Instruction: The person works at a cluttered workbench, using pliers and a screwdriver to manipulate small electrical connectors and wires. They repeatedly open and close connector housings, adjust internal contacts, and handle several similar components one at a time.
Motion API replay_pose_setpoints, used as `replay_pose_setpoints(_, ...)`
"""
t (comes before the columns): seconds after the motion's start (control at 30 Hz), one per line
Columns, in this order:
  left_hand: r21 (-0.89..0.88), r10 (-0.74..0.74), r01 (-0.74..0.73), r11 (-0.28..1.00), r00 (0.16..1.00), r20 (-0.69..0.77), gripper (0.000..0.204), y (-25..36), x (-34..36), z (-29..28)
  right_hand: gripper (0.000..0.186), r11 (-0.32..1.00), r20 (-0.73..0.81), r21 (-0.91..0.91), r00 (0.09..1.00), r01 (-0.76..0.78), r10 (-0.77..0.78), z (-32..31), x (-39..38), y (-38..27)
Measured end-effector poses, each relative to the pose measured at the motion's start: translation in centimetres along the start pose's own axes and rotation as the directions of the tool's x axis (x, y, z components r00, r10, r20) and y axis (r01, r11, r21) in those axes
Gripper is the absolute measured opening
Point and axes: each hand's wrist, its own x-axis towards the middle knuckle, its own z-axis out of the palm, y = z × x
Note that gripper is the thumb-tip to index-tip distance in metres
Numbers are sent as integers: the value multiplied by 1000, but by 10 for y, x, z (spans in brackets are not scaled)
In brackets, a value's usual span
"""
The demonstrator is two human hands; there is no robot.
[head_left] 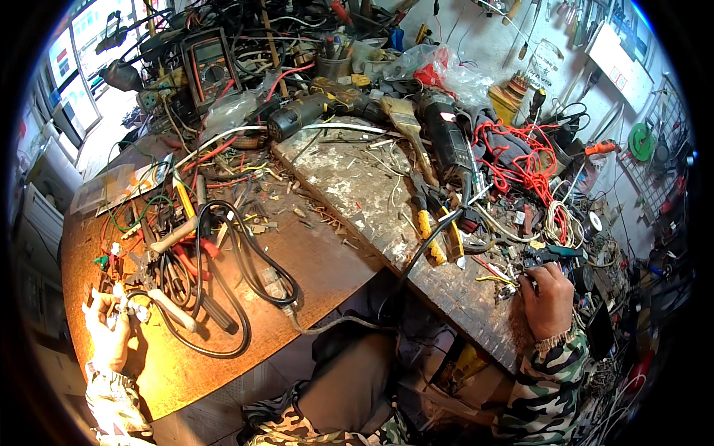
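Head view shows the left hand (110, 333) at about eight o'clock and the right hand (549, 299) at about four o'clock. The left fingers are bent and seem to pinch a small pale piece (138, 309) above the brown tabletop (335, 262); strong lamp glare hides its exact kind. I judge it light and hard, maybe smooth enough to slip, so its edges should be the better place to hold, with gentle pressure.

The right fingers bend down beside thin red and yellow wires (497, 279) on the worn tabletop (461, 299); I cannot tell whether they pinch anything. These wires should be light and flexible, easier to take by the coloured covering than by a fine end.

At one to two o'clock from the left hand, a black cable (223, 357) makes wide loops; it looks rubbery and springy. A rounded wooden handle (175, 235) lies among them. The worn tabletop is rough, with pale splashes. Toward one o'clock of the view there is a flat paintbrush (407, 119) with stiff-looking bristles, and below it pliers with yellow grips (429, 239). Soft-looking red cord (513, 160) lies in a tangle at two o'clock.
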Motion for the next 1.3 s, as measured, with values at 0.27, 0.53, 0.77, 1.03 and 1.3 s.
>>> replay_pose_setpoints(0.27, 62, 34, -33, 998, 999, -12, 16, -8, 2, -2, 16, 999, 27, -52, 1000, 4, -3, 0, -3, 2)
replay_pose_setpoints(0.53, 32, -7, 8, 999, 1000, -27, 16, -17, 5, -4, 19, 993, 21, -17, 993, -117, 118, -6, -1, -10)
replay_pose_setpoints(0.77, 23, 64, -64, 998, 998, -23, 17, 2, 1, 9, 13, 998, 12, -43, 999, 36, -36, -46, 27, -34)
replay_pose_setpoints(1.03, 48, 28, -28, 998, 1000, -11, 18, -14, -3, -2, 31, 904, 381, 272, 826, 330, -416, 27, 208, -104)
replay_pose_setpoints(1.3, 23, -86, 85, 996, 995, 41, 40, -50, -13, -29, 39, 958, 507, -68, 836, 278, -207, 107, 273, -128)
